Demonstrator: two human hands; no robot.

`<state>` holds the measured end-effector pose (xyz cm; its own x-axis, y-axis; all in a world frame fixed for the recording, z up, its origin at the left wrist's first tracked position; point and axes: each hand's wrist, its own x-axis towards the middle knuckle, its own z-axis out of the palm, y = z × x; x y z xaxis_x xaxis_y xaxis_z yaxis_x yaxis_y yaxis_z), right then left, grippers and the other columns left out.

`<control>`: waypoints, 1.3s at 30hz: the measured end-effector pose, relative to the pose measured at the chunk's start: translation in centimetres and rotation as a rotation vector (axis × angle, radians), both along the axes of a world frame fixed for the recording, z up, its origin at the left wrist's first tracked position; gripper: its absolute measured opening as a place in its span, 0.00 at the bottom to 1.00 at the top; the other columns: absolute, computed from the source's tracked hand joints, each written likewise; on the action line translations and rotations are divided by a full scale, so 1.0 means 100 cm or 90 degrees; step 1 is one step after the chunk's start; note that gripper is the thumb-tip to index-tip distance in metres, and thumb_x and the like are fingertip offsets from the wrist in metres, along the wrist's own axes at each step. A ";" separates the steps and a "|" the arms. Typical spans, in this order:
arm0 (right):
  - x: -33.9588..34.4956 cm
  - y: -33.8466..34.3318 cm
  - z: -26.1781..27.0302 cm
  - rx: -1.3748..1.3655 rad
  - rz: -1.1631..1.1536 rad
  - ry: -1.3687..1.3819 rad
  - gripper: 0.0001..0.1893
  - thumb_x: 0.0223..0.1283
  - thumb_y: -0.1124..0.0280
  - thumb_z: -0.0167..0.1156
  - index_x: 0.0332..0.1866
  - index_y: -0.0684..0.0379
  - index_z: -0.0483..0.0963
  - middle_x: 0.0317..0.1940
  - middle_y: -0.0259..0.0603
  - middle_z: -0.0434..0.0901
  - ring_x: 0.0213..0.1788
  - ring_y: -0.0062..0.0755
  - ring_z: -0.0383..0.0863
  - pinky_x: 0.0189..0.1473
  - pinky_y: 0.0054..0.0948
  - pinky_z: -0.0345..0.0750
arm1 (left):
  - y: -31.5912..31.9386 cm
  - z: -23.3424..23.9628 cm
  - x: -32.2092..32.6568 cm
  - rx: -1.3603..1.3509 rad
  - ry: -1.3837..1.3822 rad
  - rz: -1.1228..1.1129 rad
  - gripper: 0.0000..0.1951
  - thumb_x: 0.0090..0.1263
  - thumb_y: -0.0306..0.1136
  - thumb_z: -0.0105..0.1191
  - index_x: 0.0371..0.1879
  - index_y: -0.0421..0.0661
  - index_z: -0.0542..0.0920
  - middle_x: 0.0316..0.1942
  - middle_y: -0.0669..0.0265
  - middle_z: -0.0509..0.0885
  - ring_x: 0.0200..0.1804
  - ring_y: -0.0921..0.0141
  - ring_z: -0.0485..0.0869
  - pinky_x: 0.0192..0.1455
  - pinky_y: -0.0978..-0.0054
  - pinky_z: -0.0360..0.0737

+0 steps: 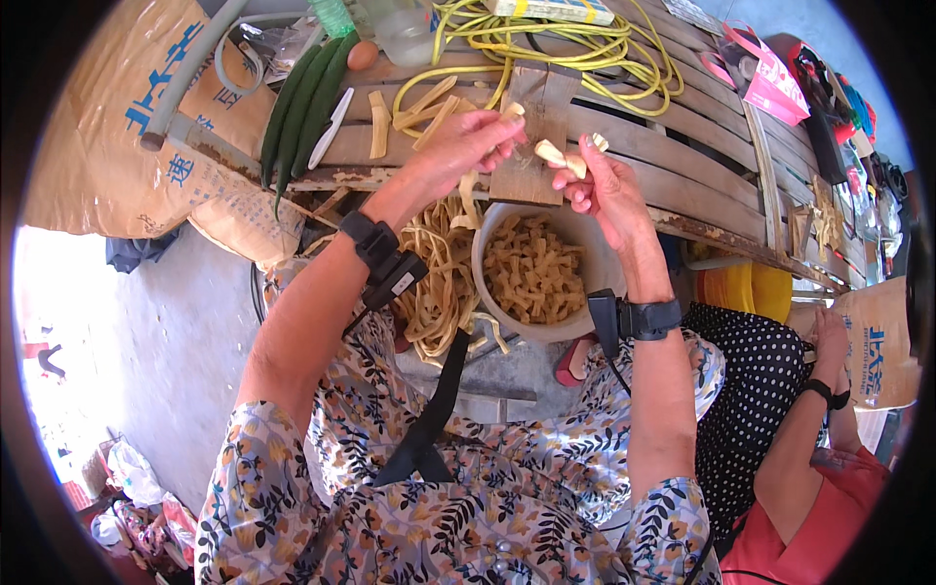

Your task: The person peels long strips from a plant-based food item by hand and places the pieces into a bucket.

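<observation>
My left hand [479,139] pinches a pale, flat food strip [468,201], which looks like beancurd skin. One end shows at my fingertips, and a tail hangs below the hand. In my right hand [607,190] is a short knotted piece [561,157] of similar material, held between thumb and fingers. Both hands are above the near edge of a slatted wooden table [680,183], on either side of a wooden block [530,172]. Below them stands a whitish bucket [486,307] holding many short knotted pieces [534,270]. Left of it hangs a heap of long uncut strips [435,285].
Long green gourds [303,117], a brown egg [362,55], a white-handled tool [330,128] and loose strips [379,124] lie on the table's left. Yellow cable [643,102] coils behind. At right sit a yellow bucket [775,292] and another person's hands [831,344].
</observation>
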<state>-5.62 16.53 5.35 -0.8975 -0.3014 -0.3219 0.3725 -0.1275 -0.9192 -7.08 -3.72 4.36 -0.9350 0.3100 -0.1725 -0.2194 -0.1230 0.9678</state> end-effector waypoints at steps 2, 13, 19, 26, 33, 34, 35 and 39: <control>0.010 0.001 -0.002 0.063 -0.004 0.017 0.23 0.60 0.50 0.50 0.37 0.65 0.74 0.21 0.35 0.74 0.19 0.13 0.63 0.19 0.12 0.59 | 0.004 -0.004 0.010 0.004 0.012 -0.079 0.14 0.66 0.42 0.50 0.34 0.41 0.75 0.22 0.75 0.70 0.21 0.83 0.64 0.22 0.86 0.60; 0.042 0.002 -0.018 0.085 0.020 0.077 0.08 0.55 0.71 0.58 0.38 0.63 0.74 0.22 0.32 0.74 0.19 0.12 0.67 0.19 0.12 0.63 | 0.018 -0.012 0.053 -0.116 0.056 -0.170 0.10 0.64 0.35 0.51 0.33 0.40 0.75 0.23 0.70 0.77 0.22 0.82 0.72 0.24 0.86 0.68; 0.044 0.004 -0.017 0.011 0.062 0.049 0.08 0.54 0.72 0.59 0.36 0.64 0.75 0.22 0.32 0.74 0.18 0.11 0.65 0.18 0.11 0.60 | 0.011 -0.015 0.055 -0.143 0.083 -0.242 0.14 0.66 0.42 0.49 0.31 0.42 0.77 0.19 0.75 0.73 0.20 0.84 0.68 0.21 0.88 0.63; 0.043 0.024 -0.019 0.146 0.107 0.065 0.10 0.54 0.71 0.59 0.39 0.64 0.75 0.24 0.35 0.77 0.20 0.10 0.68 0.19 0.10 0.63 | 0.012 -0.030 0.059 -0.118 0.044 -0.266 0.12 0.67 0.40 0.48 0.31 0.43 0.76 0.16 0.76 0.71 0.17 0.85 0.65 0.18 0.89 0.60; 0.050 0.030 -0.027 0.498 0.147 0.416 0.15 0.49 0.67 0.63 0.41 0.62 0.74 0.29 0.37 0.80 0.31 0.21 0.78 0.36 0.21 0.74 | 0.019 -0.038 0.066 -0.257 0.087 -0.249 0.08 0.64 0.33 0.49 0.37 0.42 0.72 0.16 0.72 0.74 0.13 0.82 0.68 0.14 0.85 0.64; 0.051 0.022 -0.022 0.404 0.156 0.333 0.14 0.49 0.68 0.62 0.41 0.63 0.74 0.29 0.37 0.80 0.31 0.21 0.78 0.36 0.20 0.73 | 0.025 -0.033 0.070 -0.283 0.100 -0.243 0.09 0.64 0.32 0.50 0.38 0.41 0.71 0.16 0.71 0.74 0.13 0.81 0.69 0.14 0.84 0.65; 0.054 0.013 -0.019 0.311 0.165 0.251 0.14 0.49 0.69 0.62 0.40 0.64 0.74 0.28 0.37 0.80 0.31 0.21 0.78 0.35 0.20 0.73 | 0.030 -0.030 0.075 -0.272 0.099 -0.252 0.09 0.63 0.31 0.50 0.39 0.41 0.71 0.16 0.70 0.74 0.12 0.81 0.69 0.14 0.83 0.65; 0.056 0.005 -0.019 0.141 0.177 0.220 0.06 0.51 0.77 0.59 0.35 0.65 0.77 0.25 0.34 0.78 0.26 0.15 0.74 0.29 0.15 0.72 | 0.029 -0.018 0.072 -0.193 0.068 -0.303 0.13 0.63 0.30 0.51 0.44 0.39 0.70 0.22 0.67 0.78 0.20 0.79 0.75 0.22 0.82 0.72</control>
<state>-0.06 17.01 3.48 -0.8585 -0.5026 -0.1023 0.0330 0.1450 -0.9889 0.10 -0.80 2.54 -0.7218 0.6524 -0.2310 -0.0811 0.2518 0.9644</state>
